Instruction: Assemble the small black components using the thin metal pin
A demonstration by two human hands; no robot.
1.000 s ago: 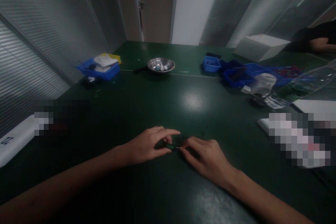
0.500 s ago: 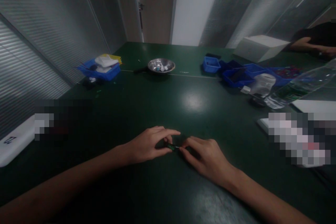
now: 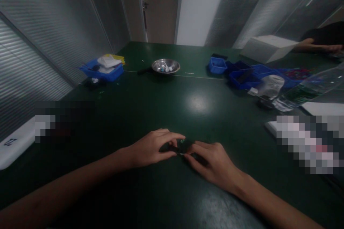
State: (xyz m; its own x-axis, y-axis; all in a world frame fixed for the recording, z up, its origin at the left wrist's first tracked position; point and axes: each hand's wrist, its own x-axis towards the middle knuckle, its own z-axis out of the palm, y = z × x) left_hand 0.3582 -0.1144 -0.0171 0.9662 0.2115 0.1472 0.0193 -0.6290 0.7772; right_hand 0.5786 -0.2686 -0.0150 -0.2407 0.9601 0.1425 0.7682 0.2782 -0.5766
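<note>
The left hand (image 3: 153, 148) was nearly closed over the worktop (image 3: 172, 107), its thumb and curled fingers pinching a small dark piece (image 3: 174, 148), too blurred to identify; its index finger reached out above. A thin pale piece (image 3: 181, 154) spanned the narrow gap from there to the right hand (image 3: 215, 162), whose thumb and forefinger were pinched at its other end. So the held things lay between the two hands, low beside both thumbs, and a green fleck (image 3: 182, 140) showed by the left index fingertip. Half a second earlier the green had shown down by the left thumb, and the pale piece had sat slightly higher; both hands had kept nearly the same places. Dark characters, possibly "21", marked the white case (image 3: 16, 143) at the worktop's left edge, though they could not be read surely. Toward the far left corner stood a blue tray (image 3: 114, 74), then a metal bowl (image 3: 166, 71) near the far edge. At the right, the clear bottle (image 3: 311, 86) leaned with a green label (image 3: 299, 93) whose writing was too blurred to read, and past a white box (image 3: 266, 50) a person's hand (image 3: 334, 49) showed.
</note>
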